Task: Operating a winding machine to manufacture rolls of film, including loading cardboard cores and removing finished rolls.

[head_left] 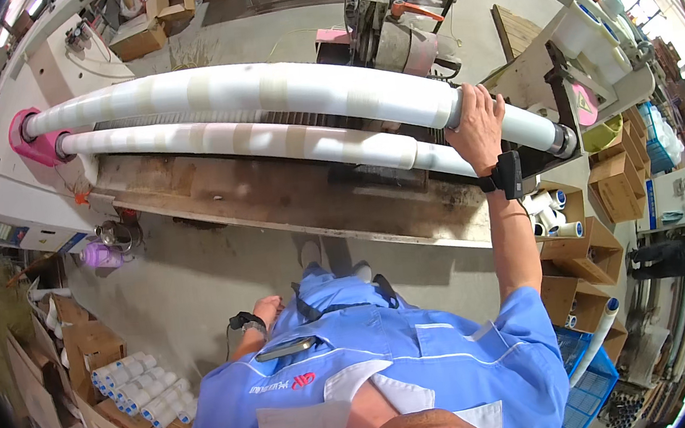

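Two long white rolls of film or tape run side by side across a machine. Over the right part of the farther roll (260,86), beside a grey band, my right hand (478,127) is closed, its fingers curled over the top. The nearer roll (249,138) lies just below it, its right end passing behind my right wrist. Both rolls meet a pink disc (34,139) at the left; the farther one ends in a metal collar (561,141) at the right. My left hand (269,309) hangs low beside my blue shirt, apart from the machine, fingers curled in with nothing visible in them.
A worn metal ledge (290,199) borders the machine's near side. White rolls (147,393) lie on boxes at lower left, and open cartons (579,254) stand at right above a blue crate (586,385). Another person (676,252) is farther off at right.
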The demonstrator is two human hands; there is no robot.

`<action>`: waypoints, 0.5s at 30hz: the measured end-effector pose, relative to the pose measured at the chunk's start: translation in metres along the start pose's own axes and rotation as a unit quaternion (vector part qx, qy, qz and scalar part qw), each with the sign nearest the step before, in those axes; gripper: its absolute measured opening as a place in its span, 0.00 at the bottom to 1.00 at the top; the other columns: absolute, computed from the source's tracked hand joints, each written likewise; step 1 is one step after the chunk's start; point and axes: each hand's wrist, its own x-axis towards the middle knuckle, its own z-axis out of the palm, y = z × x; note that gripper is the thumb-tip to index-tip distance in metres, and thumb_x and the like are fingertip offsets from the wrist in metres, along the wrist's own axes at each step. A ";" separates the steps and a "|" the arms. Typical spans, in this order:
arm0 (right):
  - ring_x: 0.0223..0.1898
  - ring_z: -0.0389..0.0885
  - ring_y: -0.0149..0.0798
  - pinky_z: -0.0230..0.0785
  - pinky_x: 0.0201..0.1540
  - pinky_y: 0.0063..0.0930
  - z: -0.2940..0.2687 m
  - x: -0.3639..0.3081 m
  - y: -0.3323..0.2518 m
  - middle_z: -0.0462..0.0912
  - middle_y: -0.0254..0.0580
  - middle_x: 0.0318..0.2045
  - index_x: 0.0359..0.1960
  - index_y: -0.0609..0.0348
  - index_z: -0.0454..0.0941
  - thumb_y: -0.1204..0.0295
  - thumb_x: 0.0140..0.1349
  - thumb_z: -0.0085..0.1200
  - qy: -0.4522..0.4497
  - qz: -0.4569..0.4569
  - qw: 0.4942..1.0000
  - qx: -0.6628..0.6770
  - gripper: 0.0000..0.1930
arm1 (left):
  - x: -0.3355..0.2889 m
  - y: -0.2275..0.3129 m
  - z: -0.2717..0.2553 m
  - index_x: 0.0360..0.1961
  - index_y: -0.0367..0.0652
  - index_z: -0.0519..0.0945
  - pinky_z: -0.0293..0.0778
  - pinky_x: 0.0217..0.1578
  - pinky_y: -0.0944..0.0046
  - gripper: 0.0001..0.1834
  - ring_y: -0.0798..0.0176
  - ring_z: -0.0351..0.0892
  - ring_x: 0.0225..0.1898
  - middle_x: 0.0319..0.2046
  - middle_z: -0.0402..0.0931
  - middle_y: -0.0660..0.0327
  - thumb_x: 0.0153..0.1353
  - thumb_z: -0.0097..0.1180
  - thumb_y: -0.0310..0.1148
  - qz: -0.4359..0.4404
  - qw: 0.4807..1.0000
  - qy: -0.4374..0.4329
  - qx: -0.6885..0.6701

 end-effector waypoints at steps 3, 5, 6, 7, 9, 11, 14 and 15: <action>0.68 0.59 0.50 0.39 0.71 0.57 0.003 -0.002 -0.001 0.69 0.47 0.59 0.62 0.59 0.61 0.70 0.41 0.67 0.015 -0.001 1.000 0.004 0.42 | -0.017 -0.005 -0.004 0.44 0.40 0.82 0.76 0.34 0.63 0.11 0.63 0.80 0.33 0.33 0.82 0.58 0.65 0.49 0.29 -0.009 0.999 0.014 -0.028; 0.68 0.60 0.50 0.39 0.71 0.57 0.003 -0.004 -0.005 0.70 0.48 0.58 0.62 0.58 0.60 0.71 0.42 0.66 0.032 0.000 0.999 0.011 0.42 | -0.023 -0.018 -0.010 0.43 0.40 0.82 0.75 0.35 0.65 0.11 0.64 0.80 0.34 0.34 0.82 0.58 0.66 0.48 0.28 -0.017 0.999 0.017 -0.032; 0.68 0.59 0.50 0.38 0.70 0.58 0.002 -0.004 -0.006 0.70 0.47 0.59 0.62 0.58 0.60 0.71 0.42 0.66 0.033 0.005 0.999 0.005 0.42 | -0.022 -0.034 -0.017 0.43 0.40 0.82 0.75 0.36 0.64 0.11 0.64 0.80 0.34 0.34 0.82 0.59 0.66 0.48 0.29 0.017 1.000 0.021 0.001; 0.68 0.58 0.50 0.38 0.70 0.59 0.000 -0.005 -0.008 0.69 0.46 0.59 0.63 0.58 0.59 0.70 0.42 0.67 0.034 0.012 0.999 -0.002 0.42 | -0.018 -0.056 -0.027 0.43 0.39 0.83 0.75 0.37 0.63 0.12 0.63 0.81 0.35 0.34 0.82 0.60 0.66 0.48 0.29 0.052 0.998 0.023 0.034; 0.70 0.56 0.49 0.37 0.70 0.62 0.000 -0.008 -0.010 0.66 0.45 0.62 0.65 0.58 0.57 0.69 0.43 0.68 0.023 0.020 1.000 -0.006 0.45 | -0.014 -0.085 -0.049 0.39 0.37 0.82 0.75 0.39 0.62 0.11 0.61 0.81 0.35 0.33 0.82 0.61 0.65 0.47 0.28 0.139 0.967 0.002 0.214; 0.71 0.54 0.50 0.36 0.70 0.64 0.002 -0.011 -0.013 0.63 0.45 0.65 0.67 0.57 0.54 0.67 0.44 0.68 0.017 0.031 0.999 -0.017 0.47 | -0.022 -0.079 -0.059 0.39 0.37 0.82 0.75 0.39 0.61 0.11 0.61 0.81 0.35 0.33 0.82 0.61 0.64 0.47 0.28 0.207 0.896 -0.034 0.391; 0.72 0.51 0.52 0.33 0.70 0.65 0.010 -0.019 -0.013 0.60 0.48 0.67 0.68 0.59 0.53 0.67 0.45 0.66 0.021 0.057 0.998 -0.010 0.47 | -0.021 -0.057 -0.072 0.38 0.37 0.82 0.76 0.38 0.60 0.11 0.60 0.81 0.35 0.32 0.82 0.61 0.64 0.47 0.27 0.254 0.817 -0.084 0.511; 0.72 0.51 0.52 0.33 0.70 0.65 0.011 -0.019 -0.016 0.59 0.48 0.68 0.68 0.59 0.52 0.66 0.46 0.66 0.026 0.061 0.998 -0.011 0.47 | -0.020 -0.049 -0.075 0.38 0.37 0.82 0.76 0.38 0.60 0.11 0.60 0.81 0.34 0.32 0.82 0.61 0.63 0.47 0.27 0.274 0.789 -0.092 0.542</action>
